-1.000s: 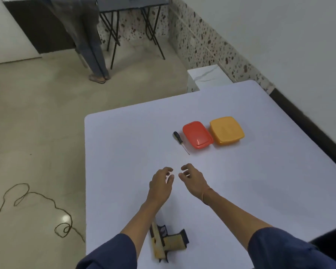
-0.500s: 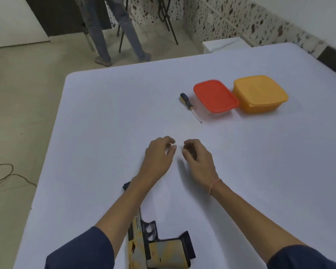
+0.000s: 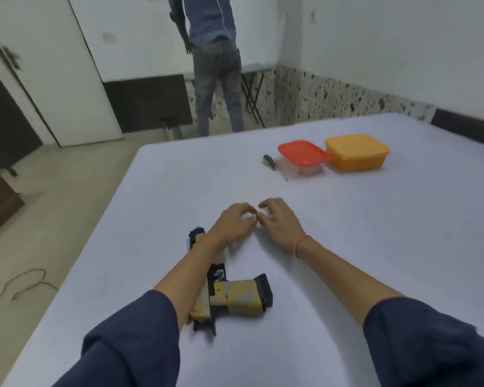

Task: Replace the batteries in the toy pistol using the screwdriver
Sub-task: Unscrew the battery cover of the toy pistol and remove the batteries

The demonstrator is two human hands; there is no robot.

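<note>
- Tabletop (image 3: pixel 375 247): the view has swung up over the last second, so the white surface now runs lower in the frame and the room behind shows. Nothing on it has shifted, so I judge this to be head movement, not work.
- Standing person (image 3: pixel 215 65): seen from behind beyond the far edge, head cut off by the top of the frame. This person has changed stance between frames and takes no part.
- Toy pistol (image 3: pixel 235 296): lies flat near the front edge, more of it showing than a second ago. The left forearm crosses the middle of the barrel and hides it. No battery cover or screw can be made out.
- Yellow box (image 3: pixel 356 152) and red-lidded box (image 3: pixel 303 153): both closed, touching side by side at the far right. Their contents are hidden, and no batteries show anywhere.
- Left hand (image 3: pixel 232 223) and right hand (image 3: pixel 280 223): as before, they sit mid-table with fingertips close together, fingers loosely curled, gripping nothing. Blur hides whether they rest on the surface. The task looks unstarted.
- Screwdriver (image 3: pixel 274 166): untouched just left of the red-lidded box, well apart from both hands. Its tip is too small to read.
</note>
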